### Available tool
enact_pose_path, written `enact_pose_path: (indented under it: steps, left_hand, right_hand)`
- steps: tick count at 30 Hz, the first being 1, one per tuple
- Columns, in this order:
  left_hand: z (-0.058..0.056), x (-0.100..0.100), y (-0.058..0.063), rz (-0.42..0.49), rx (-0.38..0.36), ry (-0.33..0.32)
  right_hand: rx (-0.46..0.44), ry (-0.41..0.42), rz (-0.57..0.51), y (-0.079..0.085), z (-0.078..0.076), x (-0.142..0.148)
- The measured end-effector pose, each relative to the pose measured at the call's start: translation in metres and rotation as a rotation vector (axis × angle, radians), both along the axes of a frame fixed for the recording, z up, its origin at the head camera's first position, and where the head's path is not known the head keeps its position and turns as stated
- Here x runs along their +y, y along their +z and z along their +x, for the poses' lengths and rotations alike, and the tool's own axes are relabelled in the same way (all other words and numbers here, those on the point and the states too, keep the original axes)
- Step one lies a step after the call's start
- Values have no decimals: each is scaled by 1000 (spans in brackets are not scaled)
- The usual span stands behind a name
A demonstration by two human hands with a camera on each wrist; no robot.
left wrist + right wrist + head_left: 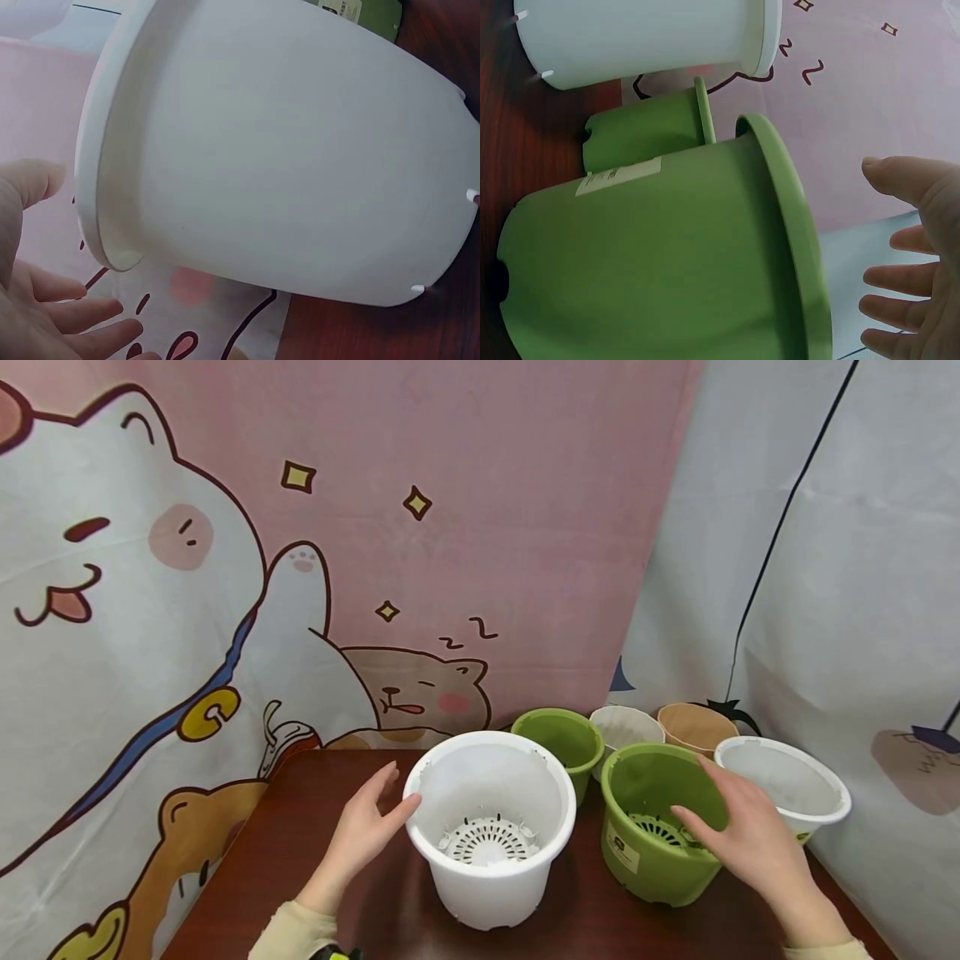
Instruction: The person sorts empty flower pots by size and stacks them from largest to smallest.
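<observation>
A white plastic flowerpot (491, 893) with a slotted bottom stands upright on the dark red-brown table. Beside its left rim is my left hand (363, 827), fingers spread and holding nothing; in the left wrist view the thumb and fingers are apart from the rim. To the right stands a green flowerpot (652, 868) with a pale label on its side. My right hand (750, 831) hovers at that pot's right rim, thumb and fingers spread, with nothing in its grasp. The right wrist view shows a gap between the fingers (900, 281) and the green rim.
Behind stand another green pot (558, 739), a small whitish pot (626, 727) and an orange one (697, 727). A second white pot (783, 777) is at the right, behind my right hand. A printed cloth (480, 552) hangs along the table's (300, 835) back and sides.
</observation>
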State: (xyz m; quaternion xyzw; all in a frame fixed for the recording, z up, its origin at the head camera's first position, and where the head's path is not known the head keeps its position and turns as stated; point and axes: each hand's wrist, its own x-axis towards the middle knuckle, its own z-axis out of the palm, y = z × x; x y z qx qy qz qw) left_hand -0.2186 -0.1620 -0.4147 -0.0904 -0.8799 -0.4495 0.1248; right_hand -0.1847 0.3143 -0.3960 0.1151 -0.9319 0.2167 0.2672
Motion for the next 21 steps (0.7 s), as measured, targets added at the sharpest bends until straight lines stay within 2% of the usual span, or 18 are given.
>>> enact_pose_path:
  steps: [5,12,21]
  left_hand:
    - [-3,2,-4,93,-54,1]
    - [-9,4,-8,283,-151,-12]
    - [-13,7,-10,405,-237,-44]
  right_hand:
    - [-25,-30,-12,-2,2,6]
    - [-21,-58,-17,-4,3,15]
    - [-24,-75,-11,-9,3,27]
